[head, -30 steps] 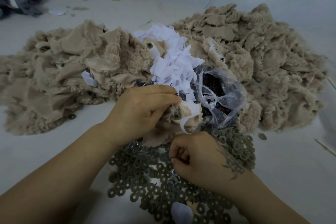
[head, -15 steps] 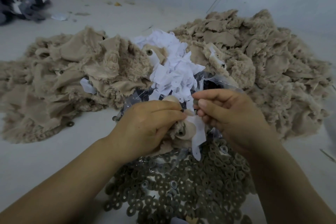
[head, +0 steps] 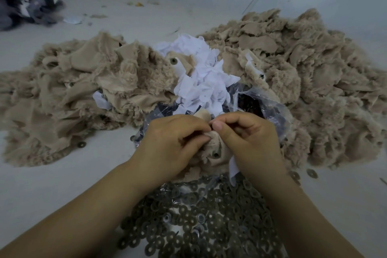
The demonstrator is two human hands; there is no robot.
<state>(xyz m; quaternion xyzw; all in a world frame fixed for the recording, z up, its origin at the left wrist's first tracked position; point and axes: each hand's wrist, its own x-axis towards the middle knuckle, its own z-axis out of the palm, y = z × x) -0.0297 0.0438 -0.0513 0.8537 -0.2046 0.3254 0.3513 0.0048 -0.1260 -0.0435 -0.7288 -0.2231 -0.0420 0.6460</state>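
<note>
My left hand (head: pixel 170 142) grips a small beige plush fabric piece (head: pixel 213 151) with a dark round eye set in it. My right hand (head: pixel 249 140) pinches the same piece from the right, fingertips meeting those of the left hand at its top. A white strip (head: pixel 233 170) hangs from the piece below my right hand. What the right fingertips pinch besides the fabric is hidden. Under both forearms lies a heap of grey-brown round washers (head: pixel 209 222).
Beige plush pieces are piled at the left (head: pixel 79 94) and the right (head: pixel 303 73). White fabric scraps (head: pixel 203 77) lie between them. A clear plastic bag (head: pixel 257 107) with dark small parts sits behind my hands. Dark fabric (head: pixel 23 0) lies far left.
My right hand rose from the washer heap to the plush piece and now pinches it against the left hand. The left hand kept its hold.
</note>
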